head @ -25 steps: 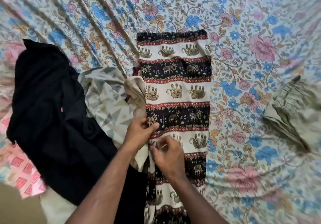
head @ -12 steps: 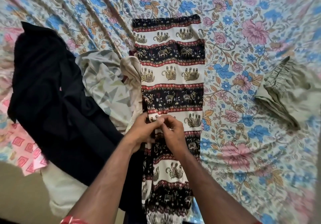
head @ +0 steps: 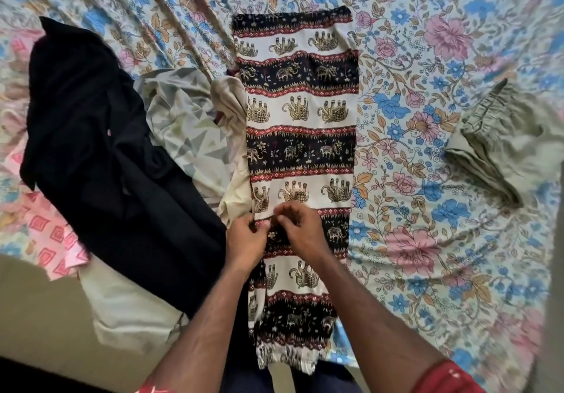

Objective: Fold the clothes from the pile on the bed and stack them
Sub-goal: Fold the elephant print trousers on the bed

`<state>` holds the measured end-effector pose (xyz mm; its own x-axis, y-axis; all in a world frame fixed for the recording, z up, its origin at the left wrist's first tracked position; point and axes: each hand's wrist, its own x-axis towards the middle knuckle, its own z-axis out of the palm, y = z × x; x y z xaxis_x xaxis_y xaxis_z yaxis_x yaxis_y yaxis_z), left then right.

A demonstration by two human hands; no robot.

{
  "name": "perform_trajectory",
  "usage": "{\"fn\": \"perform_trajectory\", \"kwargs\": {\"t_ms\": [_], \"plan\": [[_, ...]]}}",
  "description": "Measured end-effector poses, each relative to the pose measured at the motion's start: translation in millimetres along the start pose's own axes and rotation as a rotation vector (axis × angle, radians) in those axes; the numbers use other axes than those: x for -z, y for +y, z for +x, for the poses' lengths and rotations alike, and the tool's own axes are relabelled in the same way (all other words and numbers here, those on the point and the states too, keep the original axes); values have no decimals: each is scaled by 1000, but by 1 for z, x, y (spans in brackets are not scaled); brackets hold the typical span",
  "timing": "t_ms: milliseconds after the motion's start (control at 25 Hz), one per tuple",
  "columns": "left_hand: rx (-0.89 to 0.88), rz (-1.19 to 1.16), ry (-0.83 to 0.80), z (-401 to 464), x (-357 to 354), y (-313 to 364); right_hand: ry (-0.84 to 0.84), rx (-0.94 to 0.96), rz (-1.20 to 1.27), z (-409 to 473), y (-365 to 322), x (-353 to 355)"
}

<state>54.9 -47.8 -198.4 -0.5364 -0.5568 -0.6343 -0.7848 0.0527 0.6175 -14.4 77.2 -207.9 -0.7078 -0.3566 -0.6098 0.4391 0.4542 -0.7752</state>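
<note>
Hands first: both forearms reach in from the bottom edge and meet over the long elephant-print garment with cream, black and red bands [head: 300,154], which lies flat in a narrow strip down the middle of the bed's floral sheet [head: 427,41]. The left hand [head: 245,241] sits on that garment's left edge, fingers curled in and pinching the fabric there. The right hand [head: 300,231] is right beside it, touching it, with fingertips bent down onto the cloth, gripping a small bit of it as far as I can tell.

Compared to half a second back, the hands are in pretty much the same spot on the garment and still bunched together; the garment looks flatter and straighter under them now, and more of its frilly hem shows near the bottom.

Everything else is relative to that elephant strip. Just left of it, touching its edge, is a crumpled cream cloth [head: 235,108], then a pale geometric-print piece [head: 186,127], then a big black garment [head: 91,136] draped over the pile. A pink patterned cloth [head: 52,240] pokes out beyond the black one. Well off to the right sits a folded olive-green garment [head: 506,139] on its own.

No containers anywhere, just the bed.
</note>
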Motion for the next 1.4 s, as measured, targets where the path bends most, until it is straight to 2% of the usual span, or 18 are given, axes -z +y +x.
{"fn": "perform_trajectory", "kwargs": {"t_ms": [120,200,240,360,400,480,600,720,840,1040,1080,1240,1400], "plan": [[-44,-21,176,-19,-5,5,58,9,-58,-20,20,21],[-60,-68,220,-28,-8,3,110,21,-125,-36,34,34],[-66,-111,183,-30,-8,0,107,24,-156,-45,41,40],[-50,-147,-82,-35,-9,-18,14,30,-226,-72,63,47],[-39,-99,-153,-37,-10,-26,-23,33,-251,-81,68,45],[-26,66,-190,-40,-9,-36,-105,31,-311,-93,74,34],[-44,169,-138,-44,0,-45,-188,1,-369,-105,76,5],[-105,224,-65,-48,10,-47,-145,0,-472,-112,83,-27],[-133,397,109,-58,18,-54,-150,30,-527,-117,92,-52],[-166,524,153,-96,34,-87,-347,66,-496,-144,113,-60],[-170,520,122,-107,34,-97,-326,76,-478,-153,117,-53],[-189,531,-93,-141,22,-136,-55,19,-373,-183,138,-16],[33,524,-30,-159,0,-156,45,-14,-549,-213,162,9]]}}
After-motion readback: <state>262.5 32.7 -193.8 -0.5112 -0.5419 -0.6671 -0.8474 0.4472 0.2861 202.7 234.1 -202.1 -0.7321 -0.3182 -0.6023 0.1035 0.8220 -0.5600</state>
